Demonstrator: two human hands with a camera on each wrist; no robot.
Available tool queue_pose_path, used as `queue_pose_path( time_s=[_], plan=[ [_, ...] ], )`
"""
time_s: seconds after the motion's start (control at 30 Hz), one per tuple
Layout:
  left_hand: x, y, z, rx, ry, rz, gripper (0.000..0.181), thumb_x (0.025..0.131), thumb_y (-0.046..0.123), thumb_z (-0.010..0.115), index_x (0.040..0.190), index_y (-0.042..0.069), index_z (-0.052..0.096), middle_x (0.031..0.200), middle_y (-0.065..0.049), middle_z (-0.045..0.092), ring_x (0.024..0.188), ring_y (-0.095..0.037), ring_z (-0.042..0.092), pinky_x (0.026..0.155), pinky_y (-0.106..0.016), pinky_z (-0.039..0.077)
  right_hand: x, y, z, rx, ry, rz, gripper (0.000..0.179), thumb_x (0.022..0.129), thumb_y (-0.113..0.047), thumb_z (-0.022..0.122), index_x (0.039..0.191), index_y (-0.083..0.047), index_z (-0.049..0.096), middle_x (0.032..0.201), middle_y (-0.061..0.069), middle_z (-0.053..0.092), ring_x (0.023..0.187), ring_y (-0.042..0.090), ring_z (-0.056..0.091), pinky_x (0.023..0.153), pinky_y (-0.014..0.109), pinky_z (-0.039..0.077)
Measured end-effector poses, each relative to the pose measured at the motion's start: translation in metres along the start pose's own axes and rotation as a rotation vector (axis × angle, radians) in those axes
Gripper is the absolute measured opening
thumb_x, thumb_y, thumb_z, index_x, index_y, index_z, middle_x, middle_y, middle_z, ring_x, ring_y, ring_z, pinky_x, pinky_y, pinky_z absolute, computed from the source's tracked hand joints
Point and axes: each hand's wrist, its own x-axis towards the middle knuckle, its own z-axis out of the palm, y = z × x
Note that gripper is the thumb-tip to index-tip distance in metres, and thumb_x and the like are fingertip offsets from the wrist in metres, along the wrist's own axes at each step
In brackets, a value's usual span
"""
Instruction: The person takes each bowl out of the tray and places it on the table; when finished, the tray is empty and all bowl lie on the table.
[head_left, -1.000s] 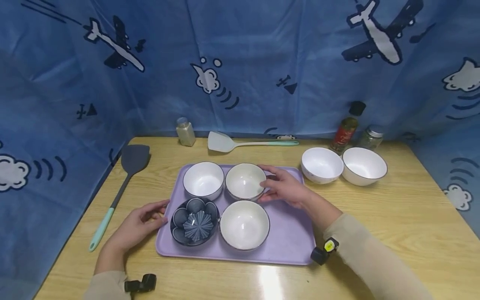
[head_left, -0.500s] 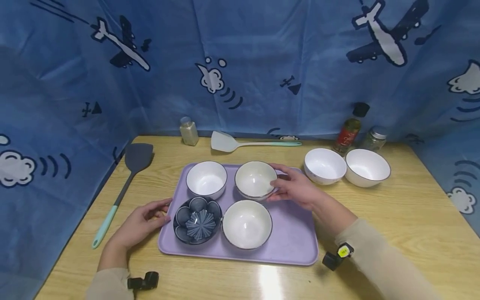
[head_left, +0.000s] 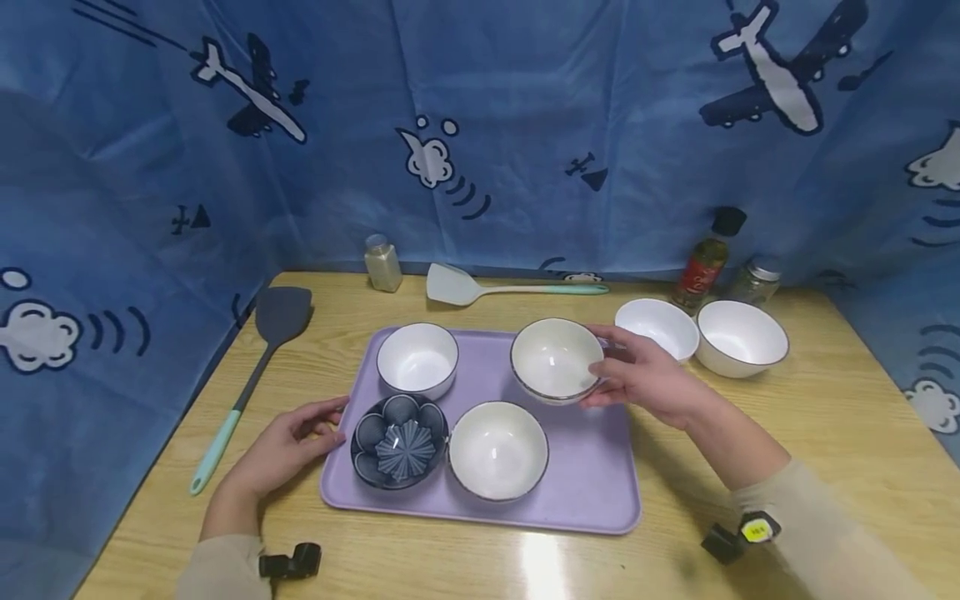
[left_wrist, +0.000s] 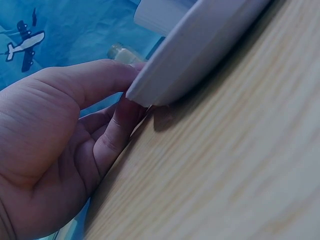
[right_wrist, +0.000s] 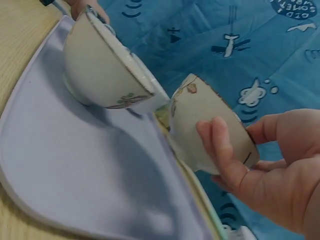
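My right hand [head_left: 648, 379] grips a cream bowl [head_left: 553, 358] with a dark rim, thumb over the rim and fingers on the outer wall. The bowl [right_wrist: 192, 117] looks raised a little over the right back of the purple tray [head_left: 577, 500]; a small flower pattern shows on its side. My left hand [head_left: 288, 446] pinches the tray's left edge [left_wrist: 175, 65], thumb at the rim and fingers lower down. Standing on the tray are a white bowl [head_left: 417, 360], a dark blue fluted bowl [head_left: 400, 442] and another cream bowl [head_left: 498, 452].
Two white bowls [head_left: 660, 327] [head_left: 742, 337] stand at the back right, before a red-labelled bottle [head_left: 701, 271] and a lidded jar [head_left: 756, 281]. A white turner [head_left: 453, 286] and a shaker [head_left: 383, 264] lie along the back. A dark turner [head_left: 283, 315] lies left.
My right hand has moved the cream bowl rightward from beside the white bowl and slightly up. The left hand stays at the tray's edge. The view has shifted slightly.
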Motion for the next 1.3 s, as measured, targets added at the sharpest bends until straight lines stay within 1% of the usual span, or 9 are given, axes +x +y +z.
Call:
queue_pose_path(
  time_s=[0.17, 0.3, 0.53, 0.67, 0.73, 0.8, 1.07, 1.17, 1.3],
  plan=[
    [0.000, 0.000, 0.001, -0.007, -0.003, 0.004, 0.055, 0.093, 0.021, 0.071, 0.143, 0.010, 0.054, 0.117, -0.014, 0.063, 0.091, -0.009, 0.059, 0.079, -0.019, 0.048, -0.025, -0.005, -0.017, -0.041, 0.011, 0.013, 0.068, 0.099, 0.000, 0.049, 0.157, -0.003, 0.016, 0.127, 0.031, 0.050, 0.086, 0.026, 0.074, 0.081, 0.038, 0.060],
    [0.001, 0.000, 0.002, 0.008, -0.008, 0.001, 0.055, 0.093, 0.023, 0.072, 0.143, 0.011, 0.054, 0.117, -0.013, 0.063, 0.092, -0.009, 0.060, 0.081, -0.020, 0.049, -0.043, -0.003, -0.034, -0.068, 0.011, 0.026, 0.068, 0.099, -0.001, 0.051, 0.157, -0.004, 0.017, 0.119, 0.022, 0.058, 0.088, 0.027, 0.073, 0.082, 0.040, 0.059],
    [0.005, 0.000, 0.004, 0.019, -0.011, -0.013, 0.055, 0.093, 0.026, 0.072, 0.144, 0.014, 0.054, 0.117, -0.010, 0.063, 0.093, -0.011, 0.059, 0.082, -0.020, 0.048, -0.070, 0.010, -0.068, -0.080, -0.085, -0.007, 0.067, 0.099, 0.003, 0.049, 0.158, -0.013, 0.019, 0.098, 0.017, 0.058, 0.090, 0.039, 0.072, 0.081, 0.041, 0.059],
    [0.005, 0.000, 0.003, 0.013, -0.010, -0.003, 0.054, 0.093, 0.023, 0.071, 0.144, 0.013, 0.054, 0.117, -0.011, 0.063, 0.092, -0.010, 0.059, 0.081, -0.020, 0.048, -0.078, 0.017, -0.084, -0.080, -0.112, -0.015, 0.065, 0.101, 0.002, 0.049, 0.157, -0.019, 0.023, 0.115, 0.015, 0.056, 0.093, 0.040, 0.072, 0.081, 0.043, 0.059],
    [0.004, 0.001, 0.003, 0.009, -0.009, -0.001, 0.054, 0.093, 0.023, 0.071, 0.143, 0.013, 0.054, 0.117, -0.011, 0.063, 0.092, -0.010, 0.059, 0.081, -0.019, 0.048, -0.080, 0.020, -0.090, -0.092, -0.121, -0.021, 0.065, 0.101, 0.001, 0.049, 0.157, -0.018, 0.023, 0.129, 0.012, 0.050, 0.094, 0.040, 0.071, 0.082, 0.044, 0.059],
    [0.004, 0.000, 0.003, 0.007, -0.009, -0.001, 0.054, 0.093, 0.023, 0.071, 0.144, 0.013, 0.054, 0.117, -0.011, 0.063, 0.092, -0.010, 0.059, 0.081, -0.019, 0.047, -0.082, 0.022, -0.096, -0.110, -0.119, -0.015, 0.065, 0.101, 0.001, 0.049, 0.158, -0.018, 0.022, 0.135, 0.007, 0.047, 0.096, 0.040, 0.071, 0.082, 0.045, 0.059],
    [0.001, 0.001, 0.002, 0.003, -0.004, -0.002, 0.054, 0.094, 0.023, 0.071, 0.144, 0.011, 0.054, 0.116, -0.012, 0.063, 0.093, -0.009, 0.059, 0.082, -0.019, 0.047, -0.086, 0.034, -0.110, -0.053, -0.161, -0.039, 0.068, 0.102, 0.003, 0.046, 0.160, -0.018, 0.017, 0.137, -0.013, 0.047, 0.098, 0.037, 0.071, 0.082, 0.044, 0.059],
    [0.000, 0.001, 0.001, 0.002, 0.003, 0.000, 0.054, 0.094, 0.023, 0.071, 0.143, 0.010, 0.054, 0.116, -0.013, 0.063, 0.093, -0.009, 0.059, 0.082, -0.019, 0.047, -0.084, 0.039, -0.110, -0.043, -0.168, -0.051, 0.069, 0.102, 0.003, 0.045, 0.161, -0.017, 0.016, 0.138, -0.014, 0.046, 0.101, 0.033, 0.070, 0.082, 0.045, 0.059],
    [-0.001, 0.000, 0.001, 0.003, 0.004, 0.001, 0.054, 0.094, 0.024, 0.071, 0.143, 0.010, 0.054, 0.117, -0.013, 0.063, 0.093, -0.009, 0.059, 0.082, -0.019, 0.048, -0.084, 0.042, -0.109, -0.084, -0.144, -0.023, 0.071, 0.102, 0.000, 0.048, 0.161, -0.018, 0.014, 0.136, -0.012, 0.045, 0.102, 0.031, 0.070, 0.082, 0.046, 0.058]
  ],
)
